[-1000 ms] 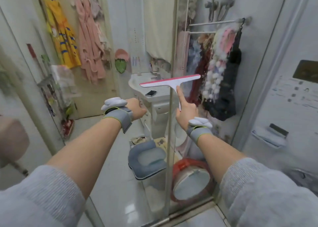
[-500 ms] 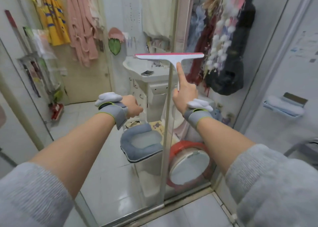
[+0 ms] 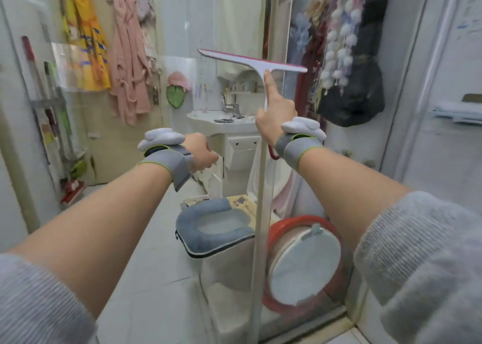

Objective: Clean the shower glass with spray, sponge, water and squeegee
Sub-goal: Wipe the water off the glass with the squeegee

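A white squeegee (image 3: pixel 247 61) with a red rubber edge lies against the shower glass (image 3: pixel 182 88), its blade tilted down to the right. My right hand (image 3: pixel 273 114) grips the handle, the forefinger stretched up along it to the blade. To the left and lower, my left hand (image 3: pixel 199 152) is curled into a fist at the glass; whether it holds anything is hidden. Both wrists wear grey bands with white pads. No spray bottle or sponge shows.
The glass panel's vertical edge strip (image 3: pixel 260 213) runs down the middle. Beyond the glass stand a toilet with a blue seat cover (image 3: pixel 211 226), a red-rimmed basin (image 3: pixel 302 263), a washbasin (image 3: pixel 224 120) and hanging robes (image 3: pixel 127 64). Clothes (image 3: pixel 349 64) hang at the right.
The squeegee's blade has tipped from level to slanting down at the right and sits a little further right on the glass. My left fist stays where it was.
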Demonstrator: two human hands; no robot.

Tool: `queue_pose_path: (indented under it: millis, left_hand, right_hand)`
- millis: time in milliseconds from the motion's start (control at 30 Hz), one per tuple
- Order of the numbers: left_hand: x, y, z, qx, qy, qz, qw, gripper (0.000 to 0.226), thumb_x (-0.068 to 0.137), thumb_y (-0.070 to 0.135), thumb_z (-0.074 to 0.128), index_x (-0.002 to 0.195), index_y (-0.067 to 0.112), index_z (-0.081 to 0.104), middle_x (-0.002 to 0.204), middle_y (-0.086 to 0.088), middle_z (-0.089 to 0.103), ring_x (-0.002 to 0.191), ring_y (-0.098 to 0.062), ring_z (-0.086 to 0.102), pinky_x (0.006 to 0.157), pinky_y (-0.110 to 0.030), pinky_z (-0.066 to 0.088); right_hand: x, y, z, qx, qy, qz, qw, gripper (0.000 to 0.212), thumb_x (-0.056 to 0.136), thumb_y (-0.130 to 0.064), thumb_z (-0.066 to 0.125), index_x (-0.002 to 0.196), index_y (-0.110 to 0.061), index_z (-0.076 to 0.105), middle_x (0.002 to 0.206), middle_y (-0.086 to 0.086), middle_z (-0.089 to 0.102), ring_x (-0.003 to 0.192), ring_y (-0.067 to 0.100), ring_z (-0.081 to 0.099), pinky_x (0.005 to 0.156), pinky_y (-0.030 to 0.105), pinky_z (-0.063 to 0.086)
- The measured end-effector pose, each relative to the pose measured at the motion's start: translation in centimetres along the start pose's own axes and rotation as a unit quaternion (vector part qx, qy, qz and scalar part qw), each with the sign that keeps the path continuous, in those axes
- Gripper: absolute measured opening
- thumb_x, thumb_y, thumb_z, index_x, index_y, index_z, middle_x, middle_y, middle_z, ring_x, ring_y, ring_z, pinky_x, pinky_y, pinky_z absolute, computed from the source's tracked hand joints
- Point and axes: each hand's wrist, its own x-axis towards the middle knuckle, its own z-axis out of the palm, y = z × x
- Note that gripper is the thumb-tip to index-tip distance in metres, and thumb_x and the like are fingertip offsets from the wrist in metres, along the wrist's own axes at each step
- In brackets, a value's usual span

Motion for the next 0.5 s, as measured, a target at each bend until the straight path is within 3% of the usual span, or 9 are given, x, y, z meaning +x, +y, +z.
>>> queue_pose_path:
  millis: [100, 200, 367, 500]
  left_hand:
    - [-1.0, -1.4, 3.5, 0.012, -0.002, -0.006, 1.000, 0.031, 0.088, 0.027, 0.053, 0.067, 0.010, 0.069, 0.067, -0.009, 0.067, 0.063, -0.027, 0.063, 0.068, -0.035, 0.056]
    - [-1.9, -3.7, 7.6, 0.017, -0.031, -0.016, 0.999, 0.032, 0.088, 0.028, 0.053, 0.068, 0.010, 0.070, 0.060, -0.007, 0.063, 0.059, -0.027, 0.061, 0.069, -0.036, 0.057]
    - [-3.0, -6.0, 11.8, 0.027, -0.060, -0.041, 0.997, 0.029, 0.090, 0.025, 0.052, 0.071, 0.008, 0.064, 0.061, -0.007, 0.057, 0.056, -0.025, 0.053, 0.061, -0.031, 0.048]
    - [-3.3, -6.2, 14.5, 0.046, -0.072, -0.049, 0.995, 0.026, 0.092, 0.019, 0.050, 0.070, 0.007, 0.056, 0.055, -0.005, 0.048, 0.048, -0.019, 0.043, 0.052, -0.024, 0.038]
  right_hand:
    - [-2.7, 1.9, 2.9, -0.001, 0.008, 0.012, 1.000, 0.076, 0.093, -0.012, 0.043, 0.151, -0.042, 0.004, 0.085, 0.014, 0.049, 0.072, 0.032, 0.050, 0.070, 0.036, 0.044]
    - [-5.3, 3.5, 5.8, 0.020, 0.011, 0.010, 1.000, 0.076, 0.092, -0.013, 0.042, 0.150, -0.043, 0.004, 0.083, 0.013, 0.050, 0.065, 0.029, 0.048, 0.068, 0.035, 0.046]
    - [-7.1, 4.5, 7.4, 0.025, 0.016, 0.006, 1.000, 0.077, 0.091, -0.013, 0.042, 0.150, -0.044, 0.005, 0.081, 0.014, 0.050, 0.064, 0.030, 0.049, 0.062, 0.037, 0.045]
    - [-10.7, 7.2, 10.1, 0.029, -0.010, 0.004, 1.000, 0.078, 0.090, -0.010, 0.043, 0.151, -0.043, 0.006, 0.087, 0.019, 0.057, 0.075, 0.036, 0.053, 0.072, 0.039, 0.047]
